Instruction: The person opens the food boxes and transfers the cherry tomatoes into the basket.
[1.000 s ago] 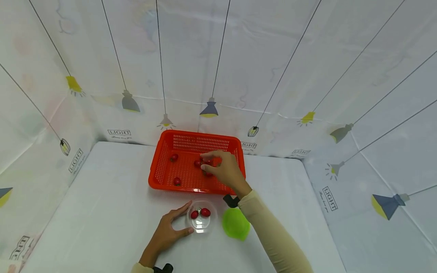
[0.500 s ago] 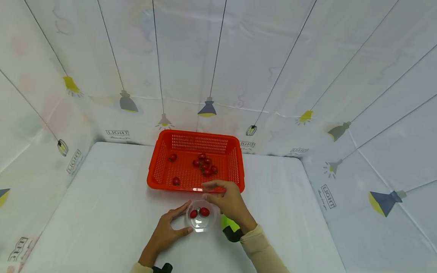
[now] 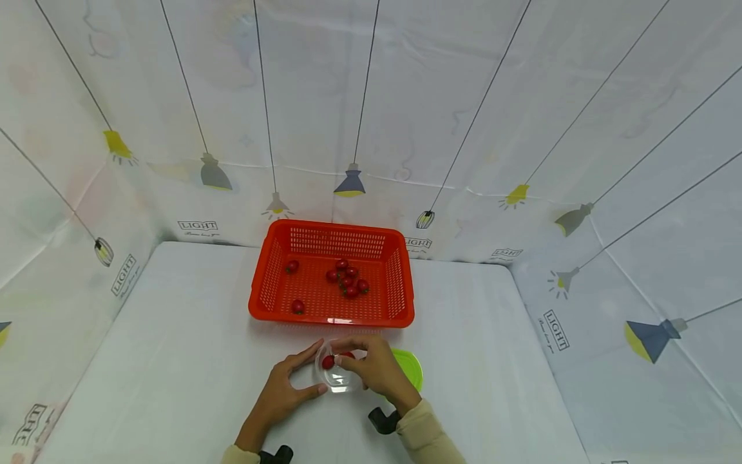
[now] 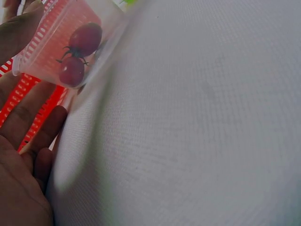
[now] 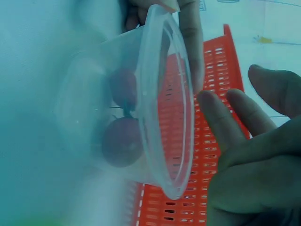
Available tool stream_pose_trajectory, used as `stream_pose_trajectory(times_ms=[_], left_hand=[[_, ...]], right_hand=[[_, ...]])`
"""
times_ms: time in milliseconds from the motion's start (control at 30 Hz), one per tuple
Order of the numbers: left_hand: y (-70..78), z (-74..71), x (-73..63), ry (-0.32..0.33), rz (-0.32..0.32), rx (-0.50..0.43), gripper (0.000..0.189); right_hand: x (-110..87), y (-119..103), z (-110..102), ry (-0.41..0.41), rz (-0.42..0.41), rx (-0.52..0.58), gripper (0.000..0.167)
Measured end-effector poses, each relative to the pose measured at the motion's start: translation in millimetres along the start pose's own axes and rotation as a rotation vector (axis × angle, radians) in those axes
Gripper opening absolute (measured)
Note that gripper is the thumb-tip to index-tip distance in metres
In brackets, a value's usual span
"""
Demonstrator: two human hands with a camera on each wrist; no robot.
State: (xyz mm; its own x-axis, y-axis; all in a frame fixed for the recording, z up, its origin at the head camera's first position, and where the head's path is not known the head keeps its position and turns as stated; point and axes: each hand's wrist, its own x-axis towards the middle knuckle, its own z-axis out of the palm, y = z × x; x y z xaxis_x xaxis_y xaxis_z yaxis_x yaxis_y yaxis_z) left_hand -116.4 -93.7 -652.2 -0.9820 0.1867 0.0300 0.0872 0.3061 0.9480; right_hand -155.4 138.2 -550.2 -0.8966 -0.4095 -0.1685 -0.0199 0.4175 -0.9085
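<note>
A small clear plastic container (image 3: 341,381) stands on the white table, with two cherry tomatoes inside, a larger (image 4: 86,39) and a smaller one (image 4: 72,71), green stems attached. My left hand (image 3: 283,388) holds the container from the left, thumb and index finger spread along its side. My right hand (image 3: 377,368) reaches over the container's right side, partly covering one tomato in the head view. In the right wrist view its fingertips (image 5: 209,101) are beside the rim, parted from the thumb, and nothing shows between them.
Behind the container sits a red perforated basket (image 3: 330,320) with several cherry tomatoes, most clustered near a stem tomato (image 3: 350,292). A bright green round piece (image 3: 410,368) lies right of the container, partly under my right hand. Lamp-printed white sheeting (image 3: 313,96) encloses the table.
My right hand has come back from over the tomatoes in the basket to the clear container. My left hand stays at the container, which still shows two tomatoes.
</note>
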Motion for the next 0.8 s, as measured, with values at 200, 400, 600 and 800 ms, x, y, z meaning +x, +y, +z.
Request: stream_pose_trajectory(times_ms=[200, 400, 600, 800], left_hand=[[1.4, -0.5, -0.2, 0.002, 0.005, -0.006, 0.082], [0.5, -0.3, 0.3, 0.003, 0.005, -0.003, 0.082], [-0.4, 1.1, 0.3, 0.005, -0.019, -0.008, 0.083], [-1.5, 0.5, -0.3, 0.002, -0.021, -0.021, 0.084]], right_hand=[[5.5, 7.1, 4.0, -0.033, 0.030, -0.076, 0.029], [10.0, 6.2, 7.5, -0.080, 0.060, -0.136, 0.035], [14.9, 5.4, 12.9, -0.154, 0.070, -0.177, 0.038], [17.1, 2.4, 18.5, -0.191, 0.117, -0.195, 0.039]])
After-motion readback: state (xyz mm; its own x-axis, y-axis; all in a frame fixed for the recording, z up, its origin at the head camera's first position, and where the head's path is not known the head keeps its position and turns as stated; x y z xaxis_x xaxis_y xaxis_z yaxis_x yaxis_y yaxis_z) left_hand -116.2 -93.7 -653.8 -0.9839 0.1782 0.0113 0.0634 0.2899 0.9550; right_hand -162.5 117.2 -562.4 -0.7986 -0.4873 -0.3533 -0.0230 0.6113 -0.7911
